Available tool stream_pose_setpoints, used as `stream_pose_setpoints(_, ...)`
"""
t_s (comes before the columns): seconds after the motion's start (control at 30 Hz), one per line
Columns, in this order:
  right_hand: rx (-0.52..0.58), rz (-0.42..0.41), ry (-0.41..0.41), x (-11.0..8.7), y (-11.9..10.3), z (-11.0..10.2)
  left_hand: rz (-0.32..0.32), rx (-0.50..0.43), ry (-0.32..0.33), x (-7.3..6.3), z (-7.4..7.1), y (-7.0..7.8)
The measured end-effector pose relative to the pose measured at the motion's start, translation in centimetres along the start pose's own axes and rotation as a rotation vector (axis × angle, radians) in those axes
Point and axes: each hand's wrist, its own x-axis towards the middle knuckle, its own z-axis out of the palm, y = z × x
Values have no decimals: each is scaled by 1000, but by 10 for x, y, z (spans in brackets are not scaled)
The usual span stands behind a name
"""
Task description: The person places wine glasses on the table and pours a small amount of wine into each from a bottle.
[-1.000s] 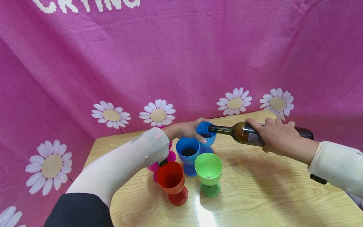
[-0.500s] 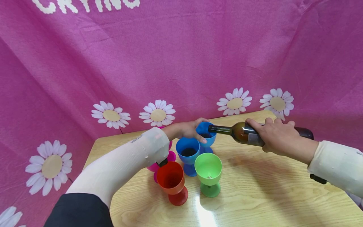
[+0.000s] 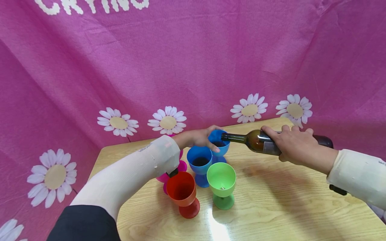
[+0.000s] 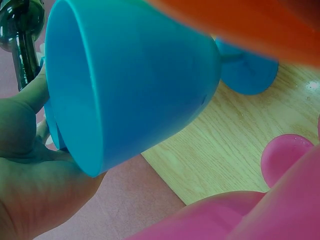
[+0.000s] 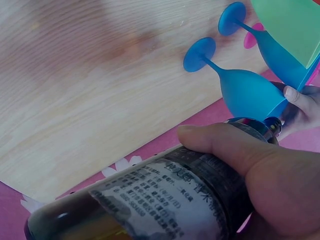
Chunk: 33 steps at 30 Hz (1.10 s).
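My left hand (image 3: pixel 197 137) holds the rear blue goblet (image 3: pixel 222 151) by its bowl, thumb on the near side and fingers toward the back. Dark liquid lies inside it. My right hand (image 3: pixel 297 145) grips a dark glass wine bottle (image 3: pixel 254 141) round its body, tilted nearly level, with the mouth at that goblet's rim. In the right wrist view the bottle's printed label (image 5: pixel 165 200) faces up beside the thumb. A second blue goblet (image 3: pixel 200 169) with dark liquid stands just in front of the left hand; its bowl fills much of the left wrist view.
A green goblet (image 3: pixel 222 193) and an orange-red goblet (image 3: pixel 181 201) stand nearer on the wooden table (image 3: pixel 271 201). Pink goblets (image 3: pixel 182 165) are partly hidden under the left forearm. A pink flowered cloth (image 3: pixel 199 73) hangs right behind the table's back edge.
Nothing clearly moves across the frames: both hands, the tilted bottle and the goblets keep their places, with only a minute shift of the bottle.
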Motion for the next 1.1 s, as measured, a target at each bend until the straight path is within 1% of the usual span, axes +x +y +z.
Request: stream_pose_setpoints(1.1,-12,6,-2,0,-2,-2,-9,-11,2,-1,0,1)
